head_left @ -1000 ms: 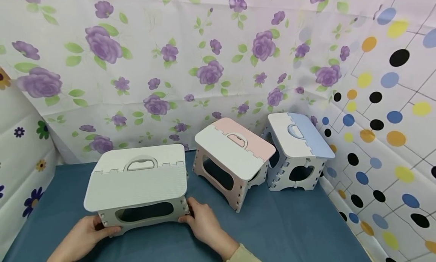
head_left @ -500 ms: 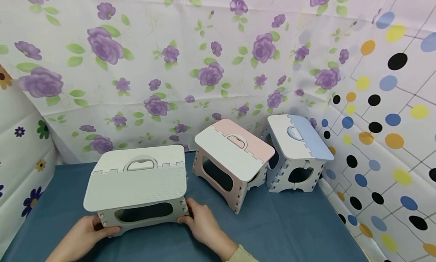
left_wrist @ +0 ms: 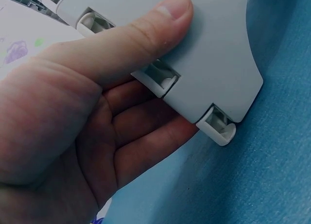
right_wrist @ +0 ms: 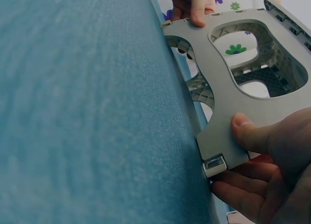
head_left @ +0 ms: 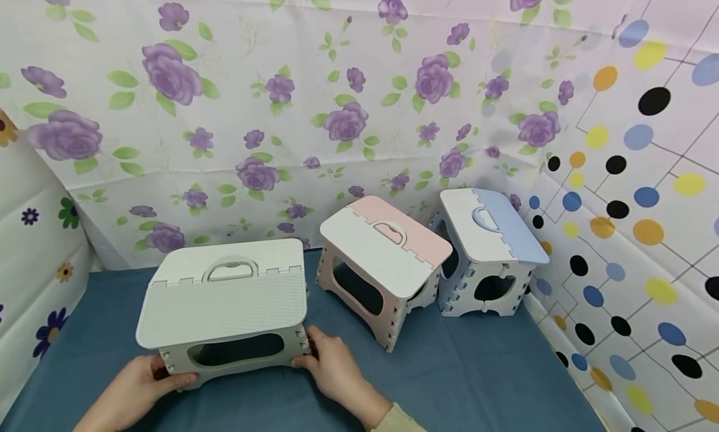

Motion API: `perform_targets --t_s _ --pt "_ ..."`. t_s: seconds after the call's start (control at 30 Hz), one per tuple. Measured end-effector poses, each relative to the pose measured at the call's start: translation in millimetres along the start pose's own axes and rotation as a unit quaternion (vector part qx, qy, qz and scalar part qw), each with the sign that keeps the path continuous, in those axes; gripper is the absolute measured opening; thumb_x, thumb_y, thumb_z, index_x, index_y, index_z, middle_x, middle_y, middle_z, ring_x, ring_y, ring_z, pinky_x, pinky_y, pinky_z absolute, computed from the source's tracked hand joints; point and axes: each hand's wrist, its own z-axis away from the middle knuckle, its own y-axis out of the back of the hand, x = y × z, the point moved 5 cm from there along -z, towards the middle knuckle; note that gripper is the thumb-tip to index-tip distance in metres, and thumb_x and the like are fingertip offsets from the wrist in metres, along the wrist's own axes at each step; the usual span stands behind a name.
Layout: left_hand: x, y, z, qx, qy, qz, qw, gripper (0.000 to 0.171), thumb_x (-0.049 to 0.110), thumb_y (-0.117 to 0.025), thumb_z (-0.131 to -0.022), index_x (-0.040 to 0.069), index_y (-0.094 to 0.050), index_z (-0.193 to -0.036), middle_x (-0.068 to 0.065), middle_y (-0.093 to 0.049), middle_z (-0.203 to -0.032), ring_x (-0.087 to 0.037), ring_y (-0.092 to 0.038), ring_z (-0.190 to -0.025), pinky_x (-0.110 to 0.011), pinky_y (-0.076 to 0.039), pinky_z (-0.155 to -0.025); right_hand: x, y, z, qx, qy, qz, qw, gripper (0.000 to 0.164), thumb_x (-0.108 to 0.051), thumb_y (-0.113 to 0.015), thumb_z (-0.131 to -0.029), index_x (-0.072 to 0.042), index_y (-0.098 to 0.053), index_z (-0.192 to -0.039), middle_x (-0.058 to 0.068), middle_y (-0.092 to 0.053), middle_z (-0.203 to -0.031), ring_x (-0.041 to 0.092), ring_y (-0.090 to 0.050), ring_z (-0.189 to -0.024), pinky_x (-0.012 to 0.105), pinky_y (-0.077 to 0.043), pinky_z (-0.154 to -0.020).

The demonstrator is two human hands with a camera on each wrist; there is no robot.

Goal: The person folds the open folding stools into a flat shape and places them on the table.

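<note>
A grey-green folding step stool with a paler back half and a carry handle stands unfolded at the left of the blue cloth. My left hand grips its front left leg corner, and in the left wrist view the thumb lies on the outer face while the other fingers go behind the hinged edge. At the front right corner my right hand pinches the leg low down. The right wrist view shows that thumb on the leg panel, fingers behind it.
A pink-and-white folding stool stands angled to the right of the grey-green one. Beside it, near the corner, is a blue-and-white folding stool. Patterned cloth walls enclose the blue cloth at the back and sides.
</note>
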Motion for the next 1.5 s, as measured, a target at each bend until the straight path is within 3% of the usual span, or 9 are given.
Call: perform_targets --t_s 1.5 --pt "-1.0 -0.8 -0.7 -0.008 -0.004 -0.002 1.0 0.034 0.033 -0.075 -0.103 0.002 -0.076 -0.116 -0.004 -0.078 -0.102 -0.01 -0.066 -0.08 -0.029 -0.049 -0.064 0.4 0.8 0.7 -0.003 -0.005 -0.01 1.0 0.024 -0.032 -0.081 -0.097 -0.021 -0.068 -0.114 -0.012 -0.073 -0.094 -0.002 -0.062 -0.076 0.024 -0.05 -0.065"
